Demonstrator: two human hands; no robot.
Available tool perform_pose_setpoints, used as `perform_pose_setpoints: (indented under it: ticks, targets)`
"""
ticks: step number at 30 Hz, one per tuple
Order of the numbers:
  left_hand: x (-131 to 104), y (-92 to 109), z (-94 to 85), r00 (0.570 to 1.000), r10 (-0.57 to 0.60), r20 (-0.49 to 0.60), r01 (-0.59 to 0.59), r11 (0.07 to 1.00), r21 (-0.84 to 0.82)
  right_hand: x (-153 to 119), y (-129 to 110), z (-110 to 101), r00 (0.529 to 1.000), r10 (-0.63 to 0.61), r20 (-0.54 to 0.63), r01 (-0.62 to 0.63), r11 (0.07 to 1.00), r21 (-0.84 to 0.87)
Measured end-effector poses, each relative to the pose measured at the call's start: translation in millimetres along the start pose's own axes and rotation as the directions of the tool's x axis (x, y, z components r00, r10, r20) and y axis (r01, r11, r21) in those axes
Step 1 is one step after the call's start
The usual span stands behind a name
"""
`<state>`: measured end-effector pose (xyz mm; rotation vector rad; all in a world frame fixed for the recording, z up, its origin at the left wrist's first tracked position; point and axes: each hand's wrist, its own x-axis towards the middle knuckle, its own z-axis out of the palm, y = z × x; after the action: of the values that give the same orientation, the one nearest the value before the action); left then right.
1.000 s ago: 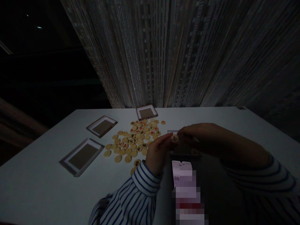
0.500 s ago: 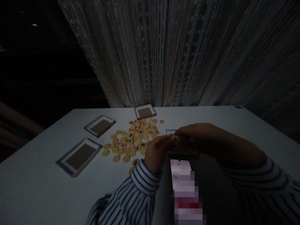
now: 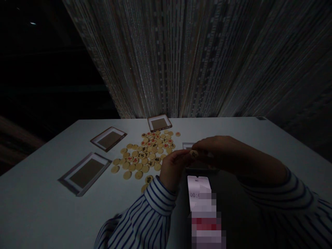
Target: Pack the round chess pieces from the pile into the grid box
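Between my two hands is a round wooden piece [image 3: 193, 154] with a dark character on it. The fingertips of my left hand [image 3: 173, 167] close on its left side. My right hand [image 3: 225, 152] arches over from the right, its fingers bent down at the piece; their tips are in shadow. Under both hands lies a box [image 3: 202, 170], mostly covered by them. Left of my hands, many round wooden pieces [image 3: 145, 160] with red or black characters, or blank, are spread on the white table [image 3: 38, 200].
A lit phone [image 3: 198, 186] lies in front of the covered box. Two shallow box lids or trays stand at the left, one brown-rimmed [image 3: 93, 144], one grey-rimmed [image 3: 107, 166]. Another brown-rimmed one [image 3: 160, 130] sits at the back edge, before a bead curtain [image 3: 155, 62].
Both hands keep nearly the same pose around the piece. The whole view has shifted slightly, so the table things appear a little further left.
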<state>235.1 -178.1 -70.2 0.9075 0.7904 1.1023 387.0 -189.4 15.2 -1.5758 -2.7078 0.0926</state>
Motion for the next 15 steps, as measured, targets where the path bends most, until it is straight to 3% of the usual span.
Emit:
perform_pose_setpoints:
  ticks: [7, 15]
  targets:
    - [0.2, -2.5, 0.1, 1.0, 0.015, 0.01, -0.016, 0.999, 0.05, -4.4, 13.3, 17.7, 0.984, -0.13, -0.125, 0.135, 0.99, 0.031]
    - [0.6, -6.1, -1.4, 0.997, 0.077, 0.032, -0.082, 0.977, 0.196, -5.1, 23.0, 29.7, 0.966, -0.194, -0.173, 0.2, 0.98, 0.022]
